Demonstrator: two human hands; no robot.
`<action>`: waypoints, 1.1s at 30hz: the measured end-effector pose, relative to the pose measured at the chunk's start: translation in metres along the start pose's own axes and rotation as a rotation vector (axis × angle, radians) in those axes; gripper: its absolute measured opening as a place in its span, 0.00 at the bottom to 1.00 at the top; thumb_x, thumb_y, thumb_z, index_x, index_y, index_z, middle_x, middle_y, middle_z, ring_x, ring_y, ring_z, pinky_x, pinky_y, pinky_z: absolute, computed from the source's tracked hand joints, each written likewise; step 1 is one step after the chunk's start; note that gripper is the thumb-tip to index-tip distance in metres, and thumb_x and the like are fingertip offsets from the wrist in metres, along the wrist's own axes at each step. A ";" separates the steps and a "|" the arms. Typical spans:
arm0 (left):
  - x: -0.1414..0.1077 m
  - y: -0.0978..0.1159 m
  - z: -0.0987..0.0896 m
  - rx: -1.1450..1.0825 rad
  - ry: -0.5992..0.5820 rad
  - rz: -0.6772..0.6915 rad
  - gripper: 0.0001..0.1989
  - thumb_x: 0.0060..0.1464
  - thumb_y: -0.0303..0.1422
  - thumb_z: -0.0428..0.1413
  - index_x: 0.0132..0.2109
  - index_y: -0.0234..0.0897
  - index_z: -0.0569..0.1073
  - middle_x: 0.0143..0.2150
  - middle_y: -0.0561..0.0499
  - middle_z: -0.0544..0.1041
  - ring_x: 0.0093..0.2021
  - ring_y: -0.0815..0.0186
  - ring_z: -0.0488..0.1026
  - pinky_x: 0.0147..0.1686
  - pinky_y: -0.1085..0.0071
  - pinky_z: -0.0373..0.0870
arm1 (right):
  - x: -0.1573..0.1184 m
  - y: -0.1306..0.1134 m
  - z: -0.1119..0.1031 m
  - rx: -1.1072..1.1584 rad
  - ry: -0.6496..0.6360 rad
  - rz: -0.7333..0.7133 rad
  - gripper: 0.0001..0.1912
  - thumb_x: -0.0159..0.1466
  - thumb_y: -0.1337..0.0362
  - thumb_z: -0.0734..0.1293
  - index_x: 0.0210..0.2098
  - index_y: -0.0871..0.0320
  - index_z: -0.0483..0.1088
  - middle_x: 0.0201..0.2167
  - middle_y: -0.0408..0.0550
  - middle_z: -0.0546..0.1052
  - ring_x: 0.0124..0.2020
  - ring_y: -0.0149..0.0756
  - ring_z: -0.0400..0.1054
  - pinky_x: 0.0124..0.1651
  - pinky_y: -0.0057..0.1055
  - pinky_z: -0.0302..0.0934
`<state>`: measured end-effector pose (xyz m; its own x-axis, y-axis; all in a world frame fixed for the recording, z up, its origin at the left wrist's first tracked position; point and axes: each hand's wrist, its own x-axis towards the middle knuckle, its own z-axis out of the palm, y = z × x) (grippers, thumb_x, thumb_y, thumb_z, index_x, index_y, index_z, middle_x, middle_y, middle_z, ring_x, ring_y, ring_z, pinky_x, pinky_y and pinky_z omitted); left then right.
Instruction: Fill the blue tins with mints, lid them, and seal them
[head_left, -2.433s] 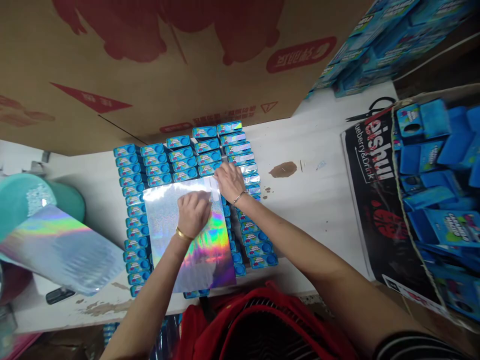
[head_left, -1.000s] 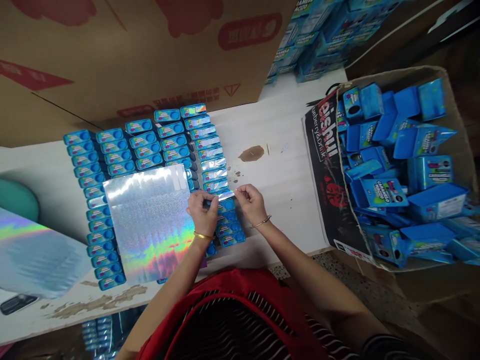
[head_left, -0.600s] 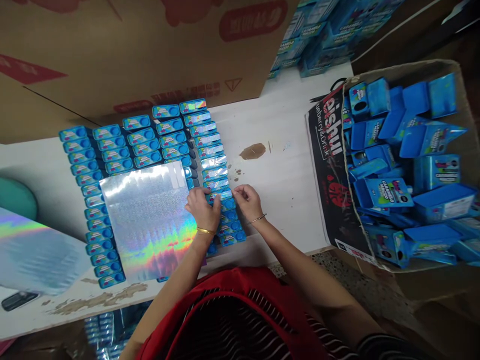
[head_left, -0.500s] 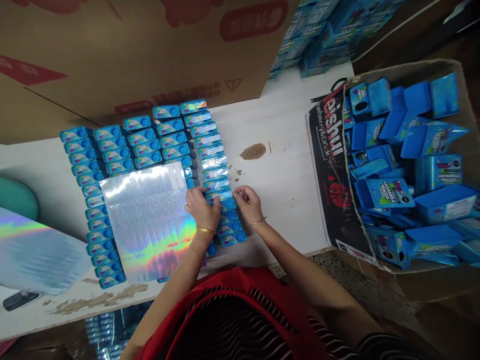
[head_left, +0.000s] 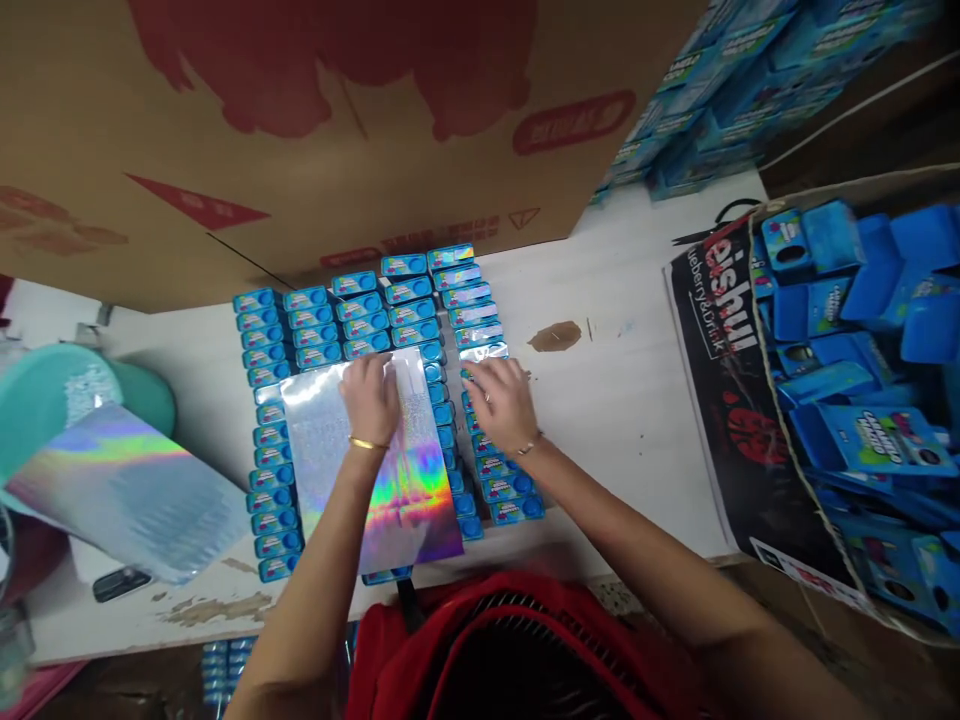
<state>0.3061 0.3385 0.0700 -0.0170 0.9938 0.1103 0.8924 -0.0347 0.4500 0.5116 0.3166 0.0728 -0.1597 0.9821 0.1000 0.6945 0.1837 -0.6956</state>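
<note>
Several rows of small blue boxes [head_left: 412, 312] stand on the white table. A shiny holographic sheet [head_left: 322, 430] lies over the middle rows. My left hand [head_left: 371, 400] is at the sheet's upper part, its fingers bent down against the surface; whether they pinch anything is hidden. My right hand [head_left: 502, 400] rests over the rightmost row [head_left: 471, 315], its fingers apart on the box tops beside a clear shiny strip. Some boxes in that row are hidden under it.
A carton of blue packets [head_left: 862, 440] stands at the right, scissors [head_left: 720, 222] behind it. A large cardboard box [head_left: 420, 180] borders the back. At the left are a teal tub [head_left: 142, 390], another holographic sheet [head_left: 150, 490] and a dark oval object [head_left: 121, 583].
The view has shifted, so the table shows further right and lower. My left hand has moved from the rightmost row onto the sheet. My right hand has moved onto the rightmost row.
</note>
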 end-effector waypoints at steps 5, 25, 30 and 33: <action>0.026 -0.042 0.004 0.177 -0.110 0.097 0.14 0.60 0.34 0.48 0.49 0.42 0.74 0.53 0.41 0.71 0.51 0.51 0.63 0.46 0.56 0.56 | 0.067 -0.036 0.059 -0.165 -0.261 -0.097 0.17 0.69 0.65 0.56 0.53 0.58 0.68 0.45 0.56 0.71 0.47 0.47 0.59 0.46 0.41 0.54; -0.064 0.014 -0.051 -0.236 0.046 -0.112 0.06 0.53 0.36 0.57 0.32 0.39 0.70 0.33 0.48 0.75 0.38 0.61 0.71 0.45 0.61 0.59 | 0.070 -0.031 0.068 0.132 -0.227 0.002 0.15 0.67 0.67 0.60 0.51 0.63 0.68 0.46 0.57 0.71 0.49 0.44 0.62 0.53 0.38 0.56; -0.089 0.059 -0.064 -0.888 0.208 -0.562 0.12 0.45 0.36 0.63 0.32 0.39 0.67 0.31 0.54 0.72 0.33 0.68 0.70 0.38 0.70 0.65 | -0.011 -0.039 0.020 0.738 -0.141 0.328 0.28 0.67 0.44 0.50 0.41 0.55 0.72 0.37 0.48 0.74 0.39 0.37 0.67 0.45 0.34 0.61; -0.099 0.079 -0.053 -1.056 0.142 -0.661 0.14 0.41 0.35 0.65 0.31 0.38 0.67 0.29 0.54 0.72 0.32 0.70 0.70 0.38 0.72 0.66 | -0.068 -0.043 -0.011 0.889 -0.198 0.457 0.26 0.63 0.40 0.56 0.33 0.55 0.72 0.32 0.46 0.74 0.34 0.35 0.67 0.41 0.33 0.62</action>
<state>0.3548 0.2317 0.1414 -0.4297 0.8357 -0.3422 -0.1011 0.3320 0.9378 0.5008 0.2424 0.1036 -0.1793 0.9111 -0.3710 -0.0418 -0.3838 -0.9225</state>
